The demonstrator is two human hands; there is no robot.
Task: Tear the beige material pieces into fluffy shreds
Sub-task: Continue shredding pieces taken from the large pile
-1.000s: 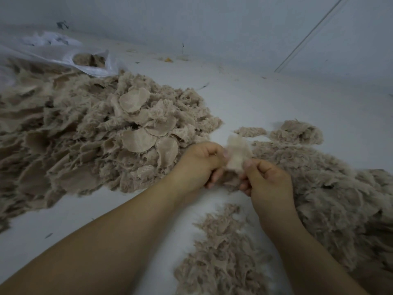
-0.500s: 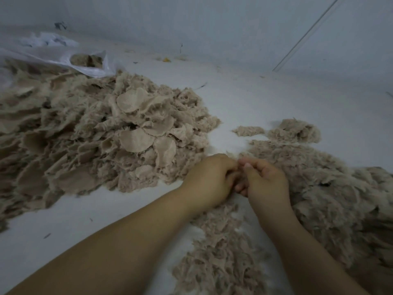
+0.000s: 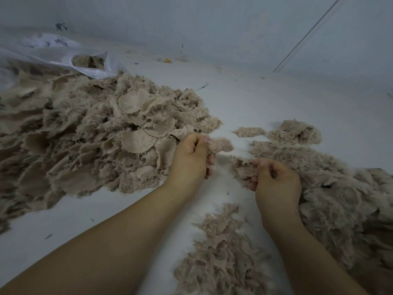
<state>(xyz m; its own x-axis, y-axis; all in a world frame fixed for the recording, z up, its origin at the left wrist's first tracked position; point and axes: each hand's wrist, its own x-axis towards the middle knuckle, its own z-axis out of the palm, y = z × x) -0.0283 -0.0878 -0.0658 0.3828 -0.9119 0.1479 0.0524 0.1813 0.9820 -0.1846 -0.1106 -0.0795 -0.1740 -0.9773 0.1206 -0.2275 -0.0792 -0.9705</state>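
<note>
A big heap of beige round material pieces point(image 3: 89, 137) covers the left of the white floor. Fluffy shreds point(image 3: 331, 184) are piled on the right, and a smaller patch of shreds point(image 3: 221, 252) lies between my forearms. My left hand point(image 3: 191, 158) is closed on a fluffy beige tuft point(image 3: 221, 144) that sticks out to its right. My right hand point(image 3: 276, 184) is closed on another beige bit point(image 3: 244, 171) at the edge of the right pile. The two hands are apart.
A clear plastic bag point(image 3: 63, 58) with more beige material inside lies at the back left. A grey wall point(image 3: 212, 24) runs along the far side. Small scraps, one of them yellow point(image 3: 167, 60), dot the white floor point(image 3: 255, 99) near the wall.
The hands held one piece together, dropped low and touching, then pulled apart. Each hand now holds its own beige bit, the left moved up-left, the right down-right.
</note>
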